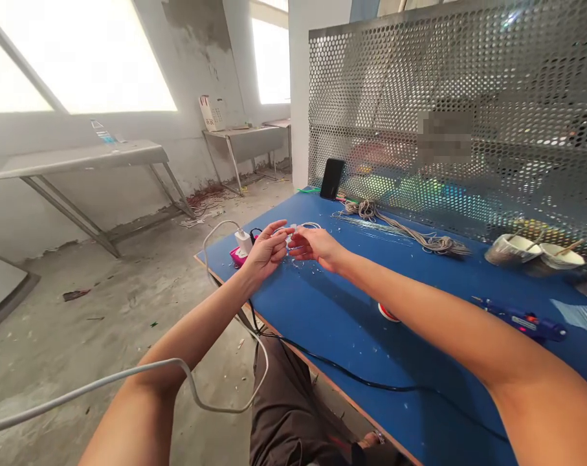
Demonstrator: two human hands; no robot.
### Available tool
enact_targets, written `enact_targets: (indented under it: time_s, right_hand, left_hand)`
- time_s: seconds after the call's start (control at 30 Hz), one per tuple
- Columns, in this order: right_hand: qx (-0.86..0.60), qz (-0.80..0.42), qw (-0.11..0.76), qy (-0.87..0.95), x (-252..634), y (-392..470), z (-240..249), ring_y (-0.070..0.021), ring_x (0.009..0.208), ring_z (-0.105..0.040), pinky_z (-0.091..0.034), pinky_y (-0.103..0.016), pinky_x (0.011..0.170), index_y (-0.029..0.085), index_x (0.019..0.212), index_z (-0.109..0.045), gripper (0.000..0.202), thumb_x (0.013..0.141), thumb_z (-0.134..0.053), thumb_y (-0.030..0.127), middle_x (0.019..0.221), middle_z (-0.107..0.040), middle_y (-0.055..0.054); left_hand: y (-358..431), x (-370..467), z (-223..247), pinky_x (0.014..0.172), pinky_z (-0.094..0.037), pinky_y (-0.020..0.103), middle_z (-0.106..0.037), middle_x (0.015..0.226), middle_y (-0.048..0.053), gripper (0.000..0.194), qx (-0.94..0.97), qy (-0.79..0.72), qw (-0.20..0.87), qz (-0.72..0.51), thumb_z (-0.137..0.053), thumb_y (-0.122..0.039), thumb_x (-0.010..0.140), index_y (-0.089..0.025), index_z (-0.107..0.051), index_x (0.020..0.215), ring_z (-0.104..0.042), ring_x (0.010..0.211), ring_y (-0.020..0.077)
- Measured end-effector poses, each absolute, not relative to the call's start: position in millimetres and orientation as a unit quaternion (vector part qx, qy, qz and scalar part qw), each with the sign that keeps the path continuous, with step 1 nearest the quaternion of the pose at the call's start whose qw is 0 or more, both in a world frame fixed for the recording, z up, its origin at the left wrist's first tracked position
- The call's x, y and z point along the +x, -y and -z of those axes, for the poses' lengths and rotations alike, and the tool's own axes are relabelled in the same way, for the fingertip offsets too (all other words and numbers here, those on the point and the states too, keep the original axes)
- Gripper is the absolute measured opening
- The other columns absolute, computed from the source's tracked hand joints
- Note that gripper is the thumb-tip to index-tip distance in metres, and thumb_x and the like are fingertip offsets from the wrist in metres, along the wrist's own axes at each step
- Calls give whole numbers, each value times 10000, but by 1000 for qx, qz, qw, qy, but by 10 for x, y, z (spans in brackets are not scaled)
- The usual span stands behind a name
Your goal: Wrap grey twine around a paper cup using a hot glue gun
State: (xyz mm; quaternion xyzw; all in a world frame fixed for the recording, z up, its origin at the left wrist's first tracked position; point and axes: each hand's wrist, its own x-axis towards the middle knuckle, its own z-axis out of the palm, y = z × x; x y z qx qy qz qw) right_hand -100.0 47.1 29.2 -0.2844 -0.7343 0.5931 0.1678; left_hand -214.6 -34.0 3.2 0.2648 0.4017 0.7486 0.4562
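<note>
Over the far left part of the blue table, my left hand (pixel 268 250) and my right hand (pixel 317 247) meet fingertip to fingertip. Both have their fingers curled in a pinch. Whatever is between them is too small to make out. Small white scraps (pixel 296 264) lie on the tabletop beneath my fingers, and a pale loop of cord (pixel 311 224) shows just behind them. Close to my left hand, a white charger (pixel 243 241) stands in a pink power strip (pixel 237 257).
Bundled beige cord (pixel 439 243) and a black phone (pixel 332 178) are along the metal mesh (pixel 371 103). A blue glue gun (pixel 521 318), cups (pixel 511 249) and a red-rimmed spool (pixel 387 312) are to the right. A white cable (pixel 103 383) crosses my left arm; a black cable (pixel 351 374) runs along the blue table (pixel 332 317).
</note>
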Motion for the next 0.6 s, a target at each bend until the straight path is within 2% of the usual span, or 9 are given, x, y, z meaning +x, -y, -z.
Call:
enact_targets:
  time_s: [0.07,0.17,0.27,0.33,0.4,0.47,0.53,0.6]
  right_hand:
    - [-295,-579,188,736,-1013,-419,-251,-139,737,-677,-552,-273,664,161,861,-580,345,969,-269,262,894,-693,-93]
    - [-289,-539,228,757,-1067,-272,-182,-172,1044,-606,-486,-304,874,182,1000,-602,226,922,-405,260,1132,-644,-95]
    - [-276,-503,254,778,-1146,-187,-130,-190,1291,-399,-304,-318,1063,211,1112,-600,272,854,-539,270,1326,-532,-68]
    - [-286,-493,259,780,-1186,-259,-117,-198,1324,-344,-262,-342,1084,232,1120,-603,276,865,-519,298,1343,-517,-55]
    - [-311,-497,250,770,-1199,-419,-121,-209,1249,-437,-342,-370,1025,228,1054,-620,256,907,-423,300,1241,-590,-65]
    - [-334,-519,223,754,-1184,-590,-142,-220,1019,-602,-468,-376,863,182,925,-630,338,937,-307,280,1016,-674,-96]
    - [-335,-549,194,741,-1154,-701,-195,-200,793,-658,-518,-341,705,161,826,-612,389,944,-253,255,818,-683,-86]
    - [-319,-573,183,733,-1118,-734,-302,-177,705,-657,-522,-304,637,161,797,-595,378,944,-259,251,753,-674,-68]
  left_hand:
    - [296,-2162,-7,360,-317,106,-663,823,9,204,247,-397,450,-761,-633,-32,653,-175,-615,797,-337,373,-23]
    - [225,-2130,22,543,-474,158,-647,818,0,172,221,-397,448,-770,-641,-55,658,-180,-604,771,-548,543,37]
    - [198,-2023,-15,623,-523,255,-643,788,14,63,200,-401,468,-762,-598,-254,770,-195,-606,791,-622,664,124]
    - [245,-1921,-88,686,-533,311,-657,812,29,186,204,-398,482,-754,-526,-370,826,-207,-609,793,-642,754,168]
    - [339,-1818,-173,787,-515,348,-674,918,50,249,258,-392,494,-732,-505,-424,834,-213,-637,841,-636,894,202]
    - [431,-1748,-226,897,-464,364,-660,1072,74,235,370,-413,458,-695,-555,-391,811,-203,-675,885,-586,1051,234]
    - [467,-1741,-219,1003,-377,370,-632,1178,69,141,491,-468,346,-648,-614,-288,774,-218,-700,861,-516,1166,247]
    - [426,-1817,-157,1090,-255,382,-595,1260,53,129,571,-522,231,-590,-640,-197,737,-247,-711,832,-423,1272,252]
